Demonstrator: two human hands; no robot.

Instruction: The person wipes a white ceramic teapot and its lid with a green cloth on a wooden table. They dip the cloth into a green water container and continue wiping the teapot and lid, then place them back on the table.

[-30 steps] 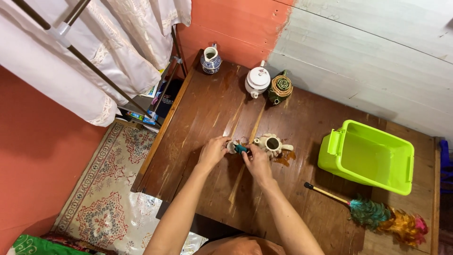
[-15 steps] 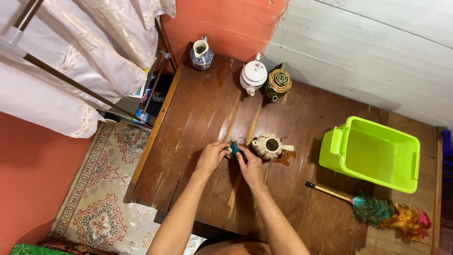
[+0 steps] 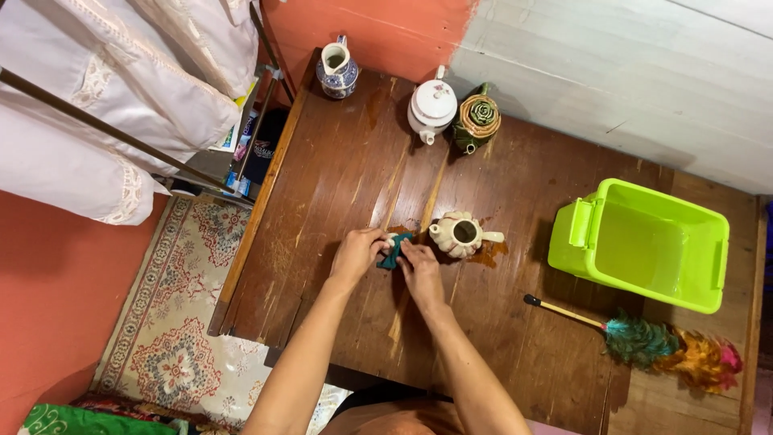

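Now rubbing, mid-frame: left hand (image 3: 355, 255) pinching a small white piece (image 3: 390, 240), right hand (image 3: 420, 268) fingers pressing teal cloth (image 3: 394, 250) flatter than before, beside lidless teapot (image 3: 459, 234)

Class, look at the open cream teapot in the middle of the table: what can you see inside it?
Inside the cream teapot only a dark hollow shows through its open top. Shadow covers its bottom, so any contents cannot be seen.
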